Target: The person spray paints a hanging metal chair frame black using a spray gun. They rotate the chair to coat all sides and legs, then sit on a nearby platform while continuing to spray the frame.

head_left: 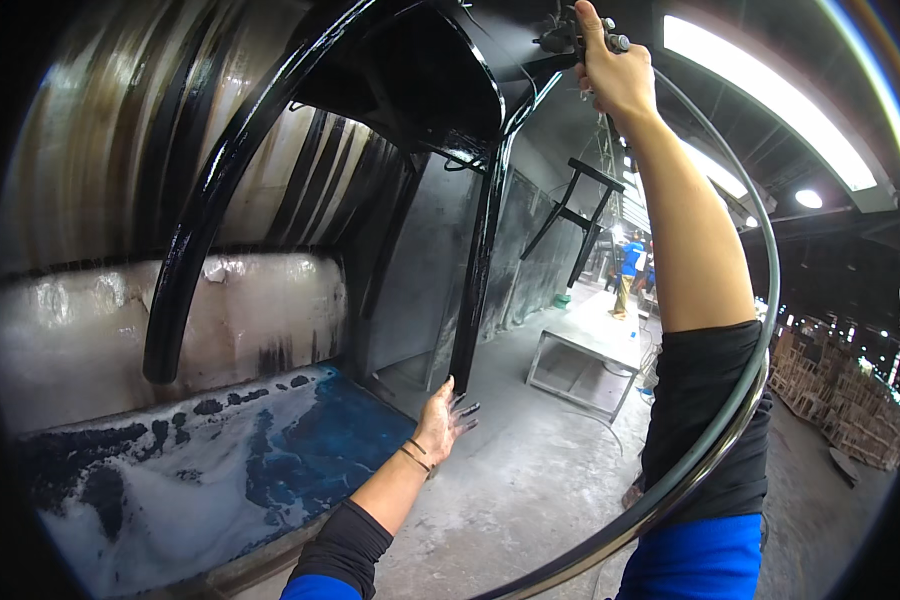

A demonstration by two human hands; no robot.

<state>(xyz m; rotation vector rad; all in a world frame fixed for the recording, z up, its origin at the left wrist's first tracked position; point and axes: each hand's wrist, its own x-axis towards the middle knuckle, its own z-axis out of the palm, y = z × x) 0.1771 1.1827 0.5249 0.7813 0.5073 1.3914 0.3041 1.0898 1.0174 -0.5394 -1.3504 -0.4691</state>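
A glossy wet-looking black chair (478,250) hangs close in front of me, its legs pointing down; the top runs out of view. Raised at the upper right, my right hand (615,68) is closed around a spray gun (570,42), which is partly hidden by the fingers. A grey hose (735,150) runs from the gun down along my right arm. Low in the middle, my left hand (440,425) is open, with dark-stained fingers spread beside the lower end of a chair leg. Whether the thumb touches that leg I cannot tell.
At the left, a trough (320,460) of blue water with white foam lies below a stained wall (260,300). Another dark chair frame (575,215) hangs farther back. Beyond are a low metal-framed table (585,360), a person in blue (630,262), and stacked wooden frames (840,395) at the right.
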